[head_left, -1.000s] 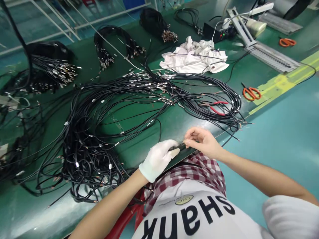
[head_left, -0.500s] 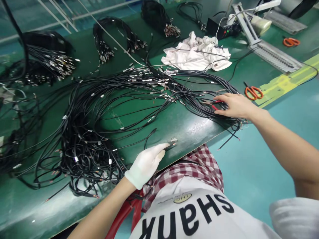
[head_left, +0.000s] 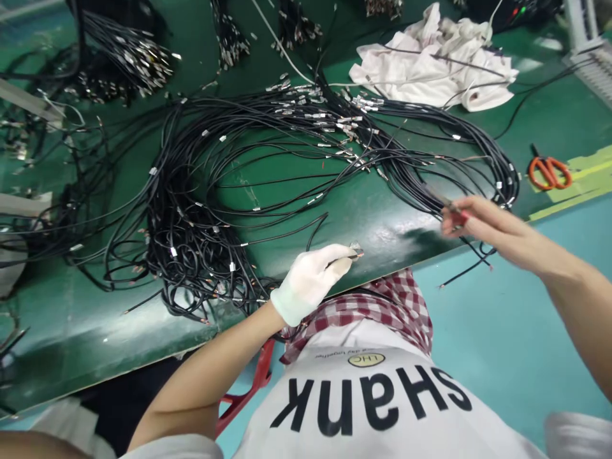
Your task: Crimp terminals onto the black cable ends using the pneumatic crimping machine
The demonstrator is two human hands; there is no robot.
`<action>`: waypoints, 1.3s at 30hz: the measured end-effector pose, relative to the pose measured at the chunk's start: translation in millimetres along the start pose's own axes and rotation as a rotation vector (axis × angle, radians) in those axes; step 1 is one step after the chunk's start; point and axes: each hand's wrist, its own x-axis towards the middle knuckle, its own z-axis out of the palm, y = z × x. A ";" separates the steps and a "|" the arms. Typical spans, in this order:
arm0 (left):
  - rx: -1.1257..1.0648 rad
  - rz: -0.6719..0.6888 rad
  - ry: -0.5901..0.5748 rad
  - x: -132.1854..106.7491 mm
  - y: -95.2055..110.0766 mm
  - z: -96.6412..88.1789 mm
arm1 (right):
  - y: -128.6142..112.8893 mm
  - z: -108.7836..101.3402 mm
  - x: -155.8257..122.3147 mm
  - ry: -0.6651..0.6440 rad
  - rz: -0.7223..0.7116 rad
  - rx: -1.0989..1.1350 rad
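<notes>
Green table [head_left: 377, 220], black cables [head_left: 186, 245], "LHC" and "SHAnK" shirt [head_left: 368, 440], probably pliers [head_left: 461, 217]

Motion blur softens the bare right hand [head_left: 500, 233], whose fingers hide most of the red handles of a pair of metal pliers [head_left: 459, 217]. The white-gloved left hand [head_left: 310, 277] covers all but the tip of a thin black cable end [head_left: 354, 256], its fine detail too small to tell. Along the top edge, the frame crops two bundles of black, metal-tipped cables [head_left: 230, 38] and a black box with red and green lights [head_left: 509, 14]; a silver metal fixture [head_left: 579, 29] runs out at right. A red plastic seat [head_left: 262, 370] is partly hidden behind the left arm and white printed shirt [head_left: 282, 440], whose smallest lettering is illegible.
</notes>
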 end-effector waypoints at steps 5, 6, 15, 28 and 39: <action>0.135 0.086 0.034 -3.6 4.5 4.7 | -33.2 66.0 -26.1 -0.505 -0.031 0.553; 0.156 0.090 0.042 -5.2 5.0 5.4 | -39.0 76.6 -29.6 -0.537 -0.019 0.619; 0.152 0.056 0.031 -14.6 3.6 2.7 | -69.4 92.3 -36.7 -0.433 0.139 0.374; 0.248 0.114 -0.010 -23.3 -2.3 7.0 | -66.3 90.5 -26.1 -0.237 -0.204 -0.344; 0.251 0.160 0.027 -23.7 -7.4 8.8 | -67.3 85.1 -22.6 -0.204 -0.241 -0.477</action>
